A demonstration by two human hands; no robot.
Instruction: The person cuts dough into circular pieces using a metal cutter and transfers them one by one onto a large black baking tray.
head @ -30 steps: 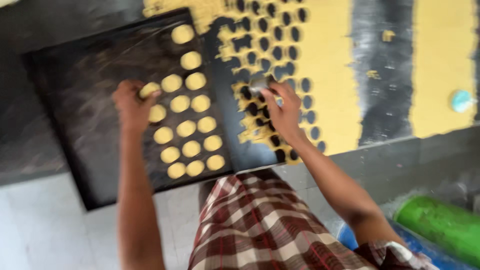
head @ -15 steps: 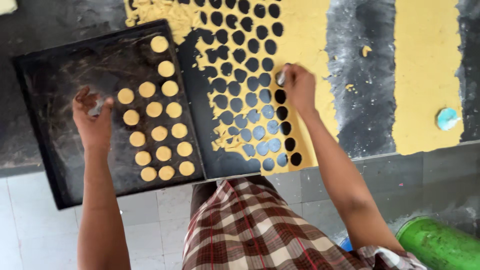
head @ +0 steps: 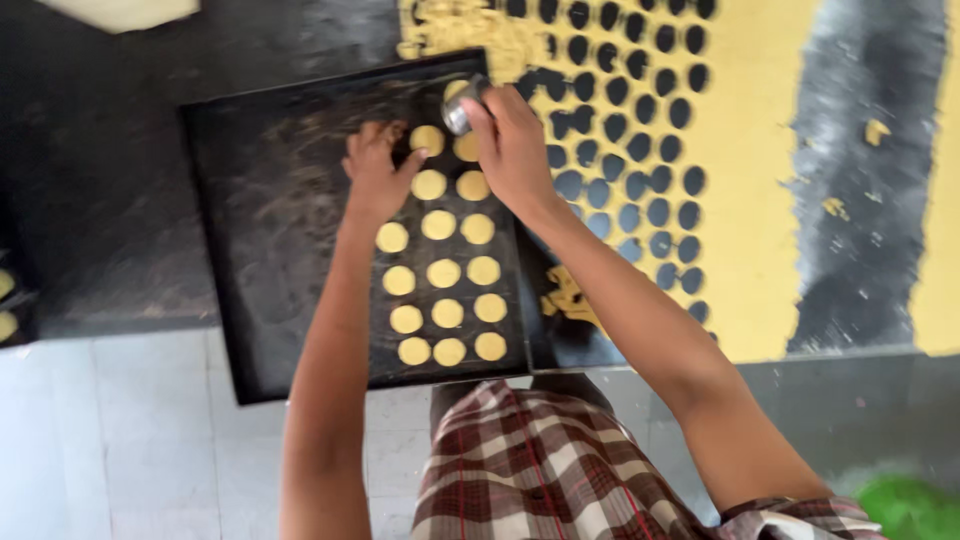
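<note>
A black baking tray [head: 270,250] lies on the dark surface [head: 100,200], and its near edge comes over the border of the surface above the pale tiled floor [head: 120,440]. On the right part of the tray there are three rows of round yellow dough discs [head: 447,273], which run from the near edge to the far edge.

The left hand [head: 375,175] rests on the tray at the far end of the left row. Its fingers are bent and loosely spread, and the thumb touches or almost touches one disc [head: 427,140]. Whether the hand pinches something, I cannot tell.

The right hand [head: 510,145] is just beside the left one, over the far right corner of the tray. Its fingers are closed around a small round metal cutter [head: 462,105], and a yellow dough piece shows at the mouth of the cutter.

To the right of the tray a big sheet of yellow dough [head: 750,200] is rolled flat on the surface, full of round holes in lines where the dark surface shows through. Some dough scraps [head: 565,295] lie near the right edge of the tray. The person wears a checked cloth [head: 540,470] in red, white and brown. A green object [head: 905,505] is in the near right corner, too blurred to identify.
</note>
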